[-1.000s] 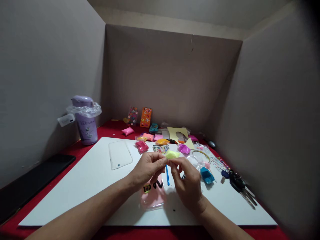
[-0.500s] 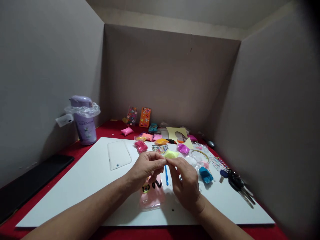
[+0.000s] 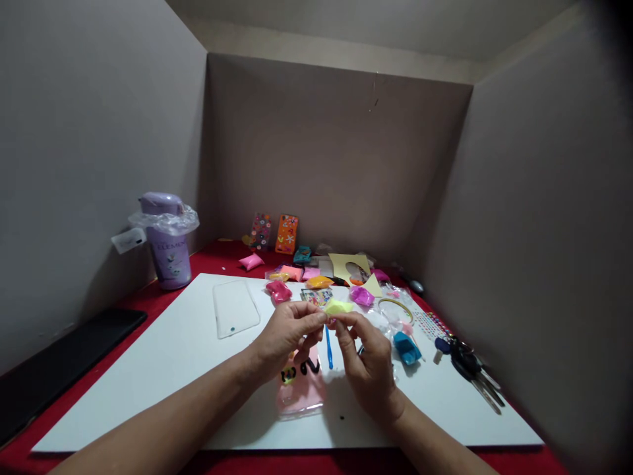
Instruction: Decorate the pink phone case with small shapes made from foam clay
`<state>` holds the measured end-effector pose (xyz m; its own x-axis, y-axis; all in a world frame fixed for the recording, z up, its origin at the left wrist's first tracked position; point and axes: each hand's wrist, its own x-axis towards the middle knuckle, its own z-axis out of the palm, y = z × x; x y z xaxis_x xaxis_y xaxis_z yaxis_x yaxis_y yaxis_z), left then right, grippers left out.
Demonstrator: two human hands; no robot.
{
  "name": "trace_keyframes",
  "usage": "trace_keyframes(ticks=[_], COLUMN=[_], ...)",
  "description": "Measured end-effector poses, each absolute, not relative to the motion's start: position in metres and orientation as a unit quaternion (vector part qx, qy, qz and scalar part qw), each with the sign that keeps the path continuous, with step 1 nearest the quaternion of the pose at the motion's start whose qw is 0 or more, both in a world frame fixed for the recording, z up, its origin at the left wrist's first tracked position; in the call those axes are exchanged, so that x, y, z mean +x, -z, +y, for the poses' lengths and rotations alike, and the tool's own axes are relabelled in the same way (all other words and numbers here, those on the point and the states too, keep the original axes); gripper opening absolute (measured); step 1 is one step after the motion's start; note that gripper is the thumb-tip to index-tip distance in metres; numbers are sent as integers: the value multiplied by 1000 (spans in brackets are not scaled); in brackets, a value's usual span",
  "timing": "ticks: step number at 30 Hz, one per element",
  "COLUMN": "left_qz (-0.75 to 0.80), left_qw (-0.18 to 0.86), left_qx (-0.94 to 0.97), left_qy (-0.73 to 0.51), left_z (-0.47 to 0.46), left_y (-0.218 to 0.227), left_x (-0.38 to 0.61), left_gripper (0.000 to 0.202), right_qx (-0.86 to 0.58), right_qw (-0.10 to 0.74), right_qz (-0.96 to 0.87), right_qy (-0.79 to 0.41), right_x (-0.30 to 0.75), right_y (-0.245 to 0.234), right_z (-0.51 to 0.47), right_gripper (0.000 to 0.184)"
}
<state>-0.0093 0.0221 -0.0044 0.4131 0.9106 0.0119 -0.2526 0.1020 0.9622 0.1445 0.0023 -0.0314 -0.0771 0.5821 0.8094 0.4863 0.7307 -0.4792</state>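
My left hand [image 3: 291,328] and my right hand [image 3: 366,349] meet fingertip to fingertip above the board. Thumb and forefinger of each are pinched around something tiny, perhaps pinkish, too small to name. Below my left hand lies a pink phone case [image 3: 301,389] with black shapes and a bit of yellow on it, partly covered by the fingers. A blue modelling tool [image 3: 329,348] rests on the board between the hands. Just beyond the fingertips sits a yellow clay packet [image 3: 339,307]. A small black bit [image 3: 341,417] lies near the board's front edge.
The white board [image 3: 163,396] holds a clear phone case [image 3: 236,309], a red packet [image 3: 278,291], a purple packet [image 3: 362,295], a blue packet [image 3: 407,348] and scissors [image 3: 469,363]. Two decorated cases, one orange [image 3: 287,233], lean at the back. A purple bottle [image 3: 169,244] stands left.
My right hand's fingers have shifted slightly, and a little pinkish spot now shows by the fingertips. The view has tilted a touch; the objects on the board stay put.
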Motion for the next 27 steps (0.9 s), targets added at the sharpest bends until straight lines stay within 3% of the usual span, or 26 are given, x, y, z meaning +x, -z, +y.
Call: trace_keyframes(ticks=[27], left_qz=[287], left_qw=[677], left_qx=[522], left_qy=[-434], left_z=[22], left_y=[6], left_x=[-10], left_gripper=[35], right_qx=[-366], right_qw=[568], right_qz=[-735], right_qy=[-58], right_x=[146], right_y=[34], right_z=[1], right_gripper=[7])
